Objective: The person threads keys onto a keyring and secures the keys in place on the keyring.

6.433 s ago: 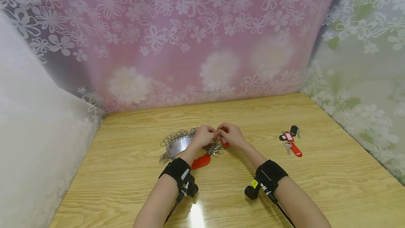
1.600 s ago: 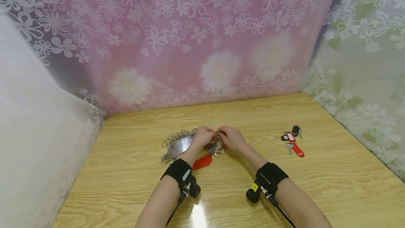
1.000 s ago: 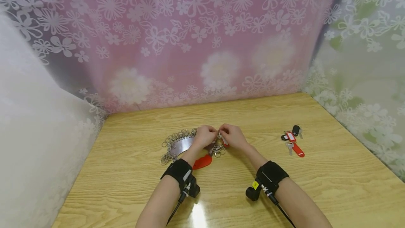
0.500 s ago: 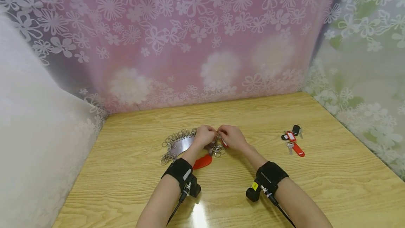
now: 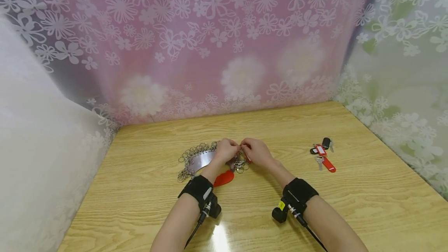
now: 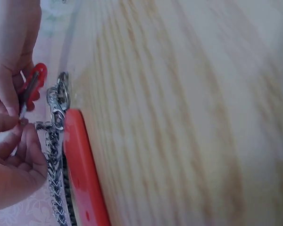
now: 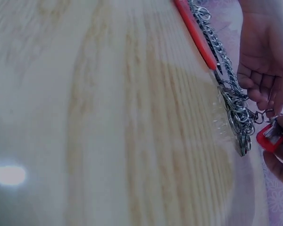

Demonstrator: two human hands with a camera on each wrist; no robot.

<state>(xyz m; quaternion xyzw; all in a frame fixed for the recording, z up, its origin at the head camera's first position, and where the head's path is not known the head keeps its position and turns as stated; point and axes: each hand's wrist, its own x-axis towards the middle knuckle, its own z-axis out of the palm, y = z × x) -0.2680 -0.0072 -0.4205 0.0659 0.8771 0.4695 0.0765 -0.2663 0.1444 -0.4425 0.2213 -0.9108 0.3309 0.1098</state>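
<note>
"Where's the red key tag (image 7: 263,141)?"
"Above the counter (image 5: 140,205), by the right end of the ring-hung metal plate (image 5: 202,160). The right hand (image 5: 258,153) pinches it."
"And the left hand (image 5: 226,151)?"
"Fingertips pinching a small metal link beside it. I'd guess they're joining or separating the two; I can't tell which."
"Next move?"
"Probably calls for steady left fingertips while the right hand works the tag's attachment."
</note>
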